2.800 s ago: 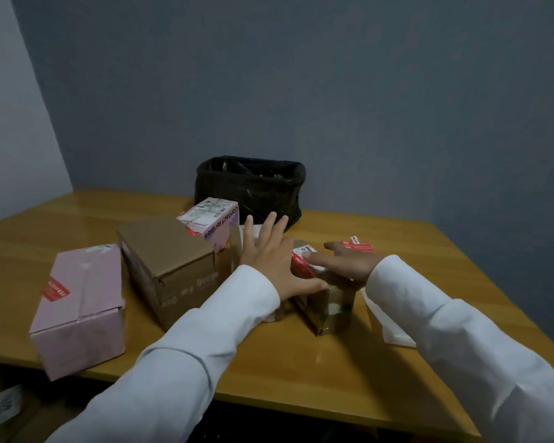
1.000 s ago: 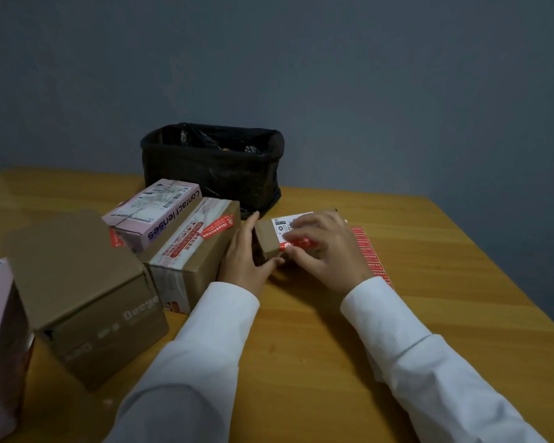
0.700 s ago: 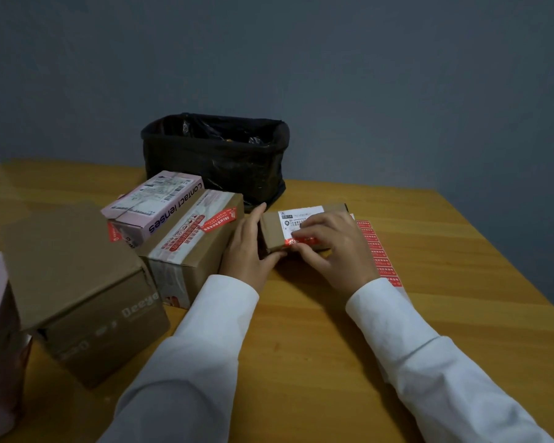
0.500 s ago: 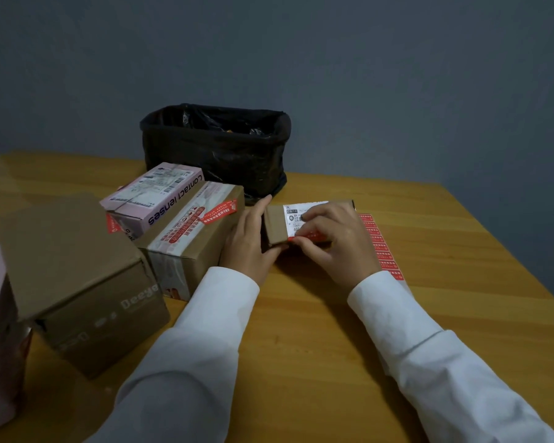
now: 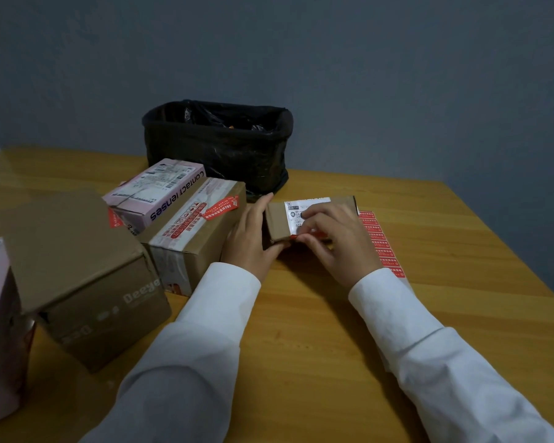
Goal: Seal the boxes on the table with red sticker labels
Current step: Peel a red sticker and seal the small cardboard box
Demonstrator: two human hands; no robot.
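**Red label being pressed onto the small box**

A small brown box [image 5: 277,220] is held on the counter [image 5: 301,330] between the two hands. The left hand [image 5: 248,239] is laid against the box's left end, fingers straight along the side and the thumb tucked under the near corner, apparently so that the box is braced and cannot slide. The right hand [image 5: 336,243] is curled over the box's top and near edge, and a red sticker label [image 5: 314,234] is pinched and pressed there under its fingertips, just below a white shipping label [image 5: 296,212]. The label seems to be folded over the edge so that the flap is tied to the box wall; how far it is stuck down is hidden by the fingers.

Just to the right of the right hand, partly under its wrist, a sheet of red labels [image 5: 381,241] is kept within easy reach. To the left of the left hand a taped carton [image 5: 189,241] already bearing a red strip is seen, with a pink box [image 5: 154,196] leaning on it. Further left a large brown box [image 5: 87,279] is seen with its lid seemingly lifted, so it is judged still unsealed. Beyond the hands a black bin [image 5: 218,145] is placed
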